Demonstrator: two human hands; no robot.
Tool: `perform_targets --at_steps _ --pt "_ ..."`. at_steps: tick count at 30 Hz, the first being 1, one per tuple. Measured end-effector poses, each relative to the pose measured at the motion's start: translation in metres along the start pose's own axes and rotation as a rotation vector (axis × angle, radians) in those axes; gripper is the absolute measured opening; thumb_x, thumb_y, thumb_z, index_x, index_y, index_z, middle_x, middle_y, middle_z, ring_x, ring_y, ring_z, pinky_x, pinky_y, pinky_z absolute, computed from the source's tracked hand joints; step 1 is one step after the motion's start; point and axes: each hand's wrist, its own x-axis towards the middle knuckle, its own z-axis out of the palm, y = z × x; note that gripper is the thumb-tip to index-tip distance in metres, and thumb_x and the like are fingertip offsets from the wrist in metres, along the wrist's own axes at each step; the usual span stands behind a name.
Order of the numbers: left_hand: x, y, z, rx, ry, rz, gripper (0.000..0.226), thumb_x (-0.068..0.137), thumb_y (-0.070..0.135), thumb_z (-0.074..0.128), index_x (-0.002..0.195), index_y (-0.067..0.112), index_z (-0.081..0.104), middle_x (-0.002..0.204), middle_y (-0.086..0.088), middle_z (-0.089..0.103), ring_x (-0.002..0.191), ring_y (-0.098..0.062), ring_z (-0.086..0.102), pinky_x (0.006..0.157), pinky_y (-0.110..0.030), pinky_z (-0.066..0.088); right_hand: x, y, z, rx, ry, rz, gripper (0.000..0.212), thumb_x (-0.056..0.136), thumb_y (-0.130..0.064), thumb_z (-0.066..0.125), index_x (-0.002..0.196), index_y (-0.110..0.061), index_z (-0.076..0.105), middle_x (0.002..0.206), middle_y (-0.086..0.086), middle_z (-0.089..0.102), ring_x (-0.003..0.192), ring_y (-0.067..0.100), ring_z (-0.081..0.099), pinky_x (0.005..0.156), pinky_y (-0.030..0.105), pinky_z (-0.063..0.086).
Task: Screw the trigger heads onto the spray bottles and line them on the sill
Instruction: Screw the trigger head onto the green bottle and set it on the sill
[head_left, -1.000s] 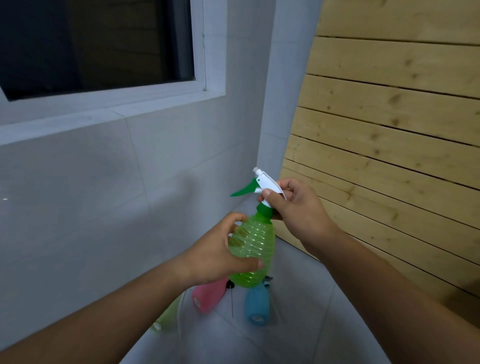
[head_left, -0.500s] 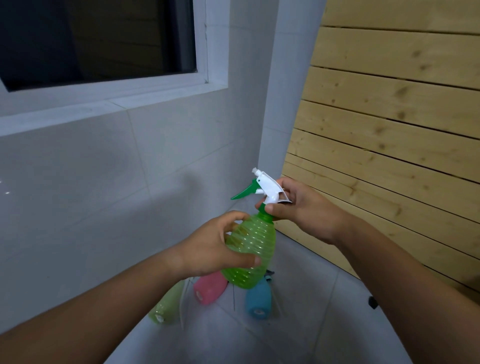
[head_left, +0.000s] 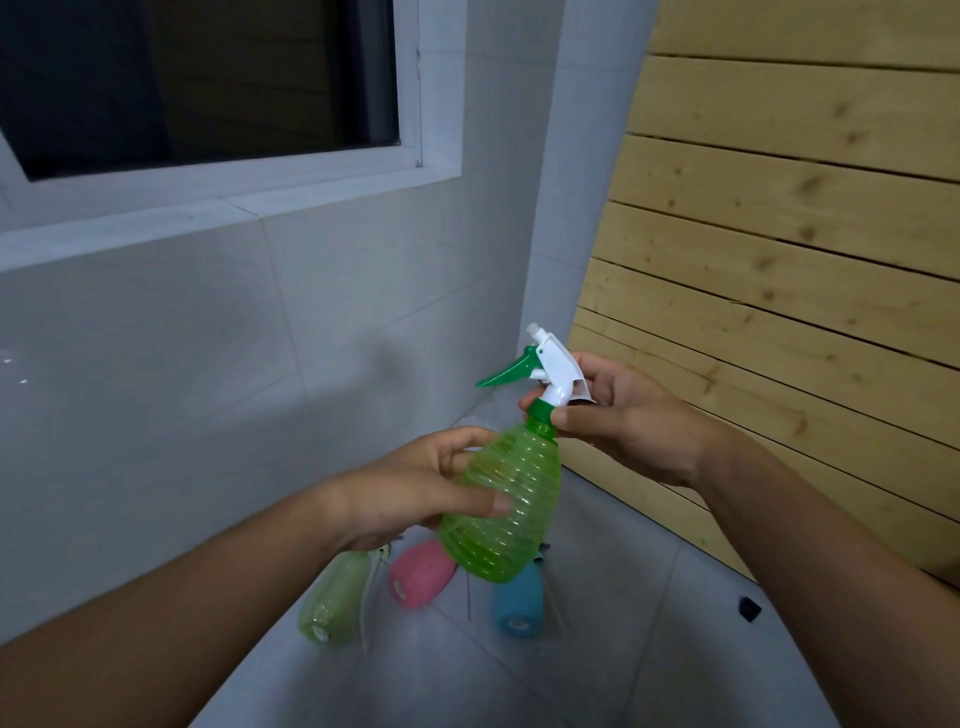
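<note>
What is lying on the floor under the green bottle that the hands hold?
Below the green bottle lie a pink bottle, a blue bottle and a pale green bottle. The held bottle covers their upper ends.

Your path up to the window sill (head_left: 228, 218) is open: bare tiled wall (head_left: 208, 364) below it, nothing standing on the visible ledge. Wooden slat panel (head_left: 779, 291) hems you in on the right, close behind your right hand (head_left: 623, 421). Floor below is cluttered: pale green bottle (head_left: 332, 597), pink bottle (head_left: 418, 571) and blue bottle (head_left: 517, 605) lie near each other directly under the held green spray bottle (head_left: 506, 504). Small black object (head_left: 749, 608) sits apart, near the panel base.
</note>
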Motion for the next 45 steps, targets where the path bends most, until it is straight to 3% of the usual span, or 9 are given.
perform_targets --at_steps 10,13,16,19,21,29,35,41,45 --pt "-0.003 0.004 -0.003 -0.253 -0.159 0.024 0.092 0.064 0.020 0.091 0.144 -0.001 0.050 0.138 -0.036 0.051 0.123 -0.044 0.049 0.114 -0.065 0.029 -0.002 -0.005 -0.003 0.079 -0.067 -0.024 0.037 0.081 0.004 0.059 0.117 -0.006 0.059 0.112 0.017 0.069 0.105 0.027 0.062 0.107 0.050 0.042" --pt "-0.001 0.000 -0.003 -0.371 -0.221 0.015 0.087 0.060 0.028 0.092 0.135 0.000 0.059 0.124 -0.026 0.063 0.106 -0.037 0.066 0.101 -0.050 0.050 -0.002 -0.006 -0.004 0.101 -0.068 -0.034 0.036 0.081 0.005 0.059 0.115 -0.008 0.061 0.112 0.016 0.069 0.107 0.031 0.057 0.111 0.055 0.035" --pt "0.001 -0.003 -0.002 -0.420 -0.251 0.018 0.074 0.060 0.031 0.091 0.126 0.006 0.069 0.116 -0.020 0.070 0.101 -0.032 0.069 0.096 -0.045 0.054 -0.001 -0.005 -0.005 0.095 -0.055 -0.030 0.036 0.081 0.002 0.061 0.115 -0.010 0.063 0.114 0.018 0.069 0.108 0.031 0.057 0.111 0.055 0.035" --pt "0.004 -0.002 0.001 -0.356 -0.139 0.034 0.078 0.065 0.018 0.082 0.136 -0.001 0.058 0.124 -0.028 0.059 0.110 -0.038 0.059 0.103 -0.052 0.044 0.002 -0.002 -0.004 -0.007 0.027 -0.026 0.048 0.080 -0.007 0.066 0.127 -0.008 0.058 0.117 0.020 0.069 0.106 0.026 0.063 0.105 0.050 0.045" --pt "0.006 -0.001 0.004 -0.280 -0.045 0.067 0.067 0.068 0.013 0.077 0.132 0.003 0.062 0.118 -0.025 0.065 0.101 -0.035 0.065 0.096 -0.048 0.050 0.003 0.001 -0.003 -0.043 0.061 -0.026 0.049 0.081 -0.011 0.066 0.128 -0.008 0.057 0.112 0.019 0.069 0.102 0.023 0.066 0.099 0.043 0.052" --pt "0.006 0.005 0.021 -0.070 0.081 0.102 0.047 0.072 0.007 0.079 0.118 0.013 0.070 0.099 -0.010 0.077 0.085 -0.023 0.074 0.079 -0.041 0.060 0.009 0.004 0.016 -0.318 0.271 -0.057 0.029 0.086 -0.034 0.071 0.102 -0.012 0.062 0.082 0.003 0.063 0.073 0.012 0.062 0.072 0.034 0.057" --pt "0.000 0.010 0.016 -0.008 0.117 0.102 0.044 0.083 0.003 0.078 0.123 0.019 0.068 0.102 -0.007 0.079 0.089 -0.022 0.076 0.076 -0.036 0.060 0.006 0.003 0.006 -0.068 0.127 0.004 0.035 0.084 -0.025 0.065 0.119 -0.021 0.063 0.110 0.009 0.072 0.097 0.019 0.065 0.086 0.042 0.053" --pt "-0.003 0.009 0.018 0.039 0.111 0.122 0.042 0.084 0.003 0.078 0.121 0.019 0.068 0.103 -0.007 0.078 0.090 -0.020 0.076 0.076 -0.036 0.062 0.008 0.004 0.018 -0.288 0.223 -0.038 0.030 0.090 -0.036 0.066 0.108 -0.013 0.063 0.088 0.005 0.064 0.080 0.017 0.062 0.077 0.041 0.056" --pt "-0.004 0.013 0.016 0.051 0.122 0.128 0.044 0.084 0.004 0.078 0.122 0.021 0.067 0.111 -0.013 0.077 0.092 -0.022 0.076 0.077 -0.035 0.064 0.009 0.001 0.012 -0.021 0.135 0.000 0.034 0.085 -0.025 0.064 0.117 -0.016 0.063 0.106 0.008 0.069 0.093 0.019 0.064 0.083 0.038 0.054"
